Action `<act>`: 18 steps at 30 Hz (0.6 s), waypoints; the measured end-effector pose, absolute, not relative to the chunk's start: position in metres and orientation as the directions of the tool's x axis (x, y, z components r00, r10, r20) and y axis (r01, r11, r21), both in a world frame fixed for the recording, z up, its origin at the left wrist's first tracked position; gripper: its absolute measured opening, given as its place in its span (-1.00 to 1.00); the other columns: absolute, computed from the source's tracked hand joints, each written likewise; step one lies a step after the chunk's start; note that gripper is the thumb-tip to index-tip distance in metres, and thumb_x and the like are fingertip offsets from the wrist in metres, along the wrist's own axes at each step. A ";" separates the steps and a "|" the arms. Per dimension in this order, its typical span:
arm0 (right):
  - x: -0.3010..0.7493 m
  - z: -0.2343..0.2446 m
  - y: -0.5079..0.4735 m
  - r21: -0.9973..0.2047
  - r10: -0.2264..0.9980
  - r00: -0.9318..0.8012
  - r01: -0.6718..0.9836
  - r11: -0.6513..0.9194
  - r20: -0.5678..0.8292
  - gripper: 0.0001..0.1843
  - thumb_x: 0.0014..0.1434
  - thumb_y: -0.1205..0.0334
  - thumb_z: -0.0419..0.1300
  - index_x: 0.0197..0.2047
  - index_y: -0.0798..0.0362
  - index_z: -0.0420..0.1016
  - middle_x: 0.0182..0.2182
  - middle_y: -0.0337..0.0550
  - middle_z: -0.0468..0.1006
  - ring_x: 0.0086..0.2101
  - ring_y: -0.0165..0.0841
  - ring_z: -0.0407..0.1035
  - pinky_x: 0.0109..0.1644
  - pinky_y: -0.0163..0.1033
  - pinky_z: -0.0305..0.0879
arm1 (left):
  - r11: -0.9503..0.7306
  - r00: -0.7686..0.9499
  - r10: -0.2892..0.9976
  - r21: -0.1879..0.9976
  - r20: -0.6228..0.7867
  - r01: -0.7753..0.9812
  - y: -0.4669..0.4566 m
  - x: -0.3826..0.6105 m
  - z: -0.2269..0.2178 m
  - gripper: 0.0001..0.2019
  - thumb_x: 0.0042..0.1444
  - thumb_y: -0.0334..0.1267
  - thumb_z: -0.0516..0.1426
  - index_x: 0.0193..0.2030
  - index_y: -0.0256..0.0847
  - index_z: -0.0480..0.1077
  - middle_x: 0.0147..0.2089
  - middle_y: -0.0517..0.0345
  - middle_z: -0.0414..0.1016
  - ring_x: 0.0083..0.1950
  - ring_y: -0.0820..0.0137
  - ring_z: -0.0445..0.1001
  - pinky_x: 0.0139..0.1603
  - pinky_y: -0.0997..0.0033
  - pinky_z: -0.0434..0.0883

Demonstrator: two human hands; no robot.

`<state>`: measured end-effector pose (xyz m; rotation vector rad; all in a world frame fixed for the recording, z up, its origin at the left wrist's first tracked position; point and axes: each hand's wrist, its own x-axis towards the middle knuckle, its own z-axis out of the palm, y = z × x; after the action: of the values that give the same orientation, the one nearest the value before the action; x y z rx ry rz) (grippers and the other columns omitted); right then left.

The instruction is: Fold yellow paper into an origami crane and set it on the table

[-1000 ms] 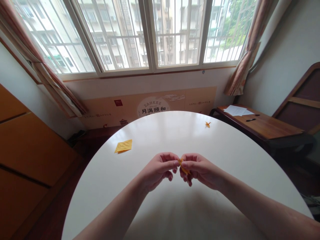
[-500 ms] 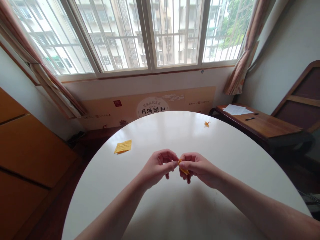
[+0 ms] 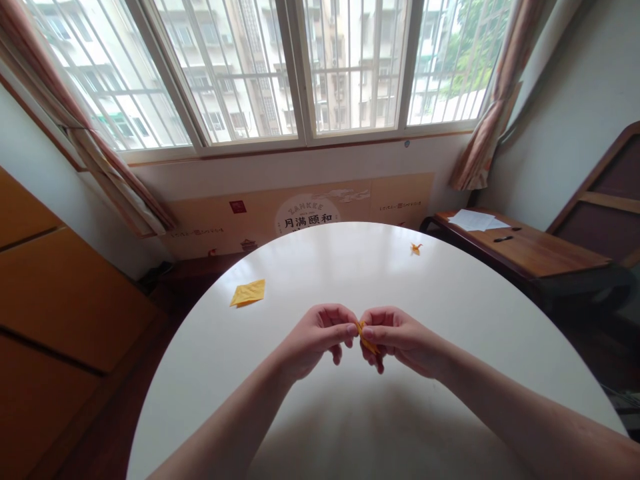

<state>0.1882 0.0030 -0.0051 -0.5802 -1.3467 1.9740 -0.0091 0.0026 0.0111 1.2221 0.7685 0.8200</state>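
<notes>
paper (image 3: 370,345) is between my hands above the table (image 3: 310,427): my right hand (image 3: 397,340) pinches its body, my left hand (image 3: 315,340) nips its tip, thumb against fingers. it looks partly folded. farther off, a yellow sheet (image 3: 248,293) lies flat, seemingly unshaped; beyond, one bird (image 3: 416,249) looks done.

head view | looks forward, down | near white table (image 3: 320,270) (window (image 3: 297,80) beyond)

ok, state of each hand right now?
Left hand: closed, pinching the upper end of the folded orange paper.
Right hand: closed, holding the same paper.
</notes>
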 end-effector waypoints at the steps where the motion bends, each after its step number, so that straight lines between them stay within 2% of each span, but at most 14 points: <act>1: 0.188 -0.005 0.003 -0.929 0.733 -0.680 -0.276 -0.246 0.008 -0.73 0.11 0.12 0.37 -0.39 0.15 0.47 -0.55 -0.18 0.54 -0.55 -0.45 0.40 -0.51 -0.40 0.33 | 0.145 0.499 0.864 0.982 -0.066 -0.120 0.002 -0.009 0.011 -0.71 -0.05 -0.13 0.39 -0.35 -0.32 0.49 -0.54 0.19 0.42 -0.53 0.49 0.43 -0.66 0.64 0.29; 8: 0.187 -0.003 0.003 -0.934 0.745 -0.667 -0.264 -0.240 -0.003 -0.71 0.10 0.09 0.38 -0.40 0.14 0.46 -0.56 -0.18 0.54 -0.55 -0.44 0.40 -0.51 -0.39 0.32 | 0.160 0.510 0.857 0.979 -0.073 -0.129 0.001 -0.007 0.014 -0.72 -0.05 -0.14 0.38 -0.36 -0.31 0.47 -0.54 0.19 0.41 -0.53 0.48 0.44 -0.67 0.64 0.28; 18: 0.186 0.001 0.002 -0.984 0.817 -0.576 -0.148 -0.101 0.003 -0.70 0.05 0.07 0.37 -0.41 0.14 0.48 -0.56 -0.20 0.53 -0.54 -0.43 0.39 -0.49 -0.35 0.32 | 0.045 0.463 0.886 0.994 0.005 -0.097 -0.001 -0.004 0.016 -0.87 -0.04 -0.34 0.27 -0.33 -0.27 0.42 -0.49 0.22 0.41 -0.48 0.48 0.39 -0.64 0.62 0.36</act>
<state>0.1862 0.0024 0.0005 -0.7598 -1.4707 1.7613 -0.0043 -0.0010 0.0164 1.3087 0.7875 0.8836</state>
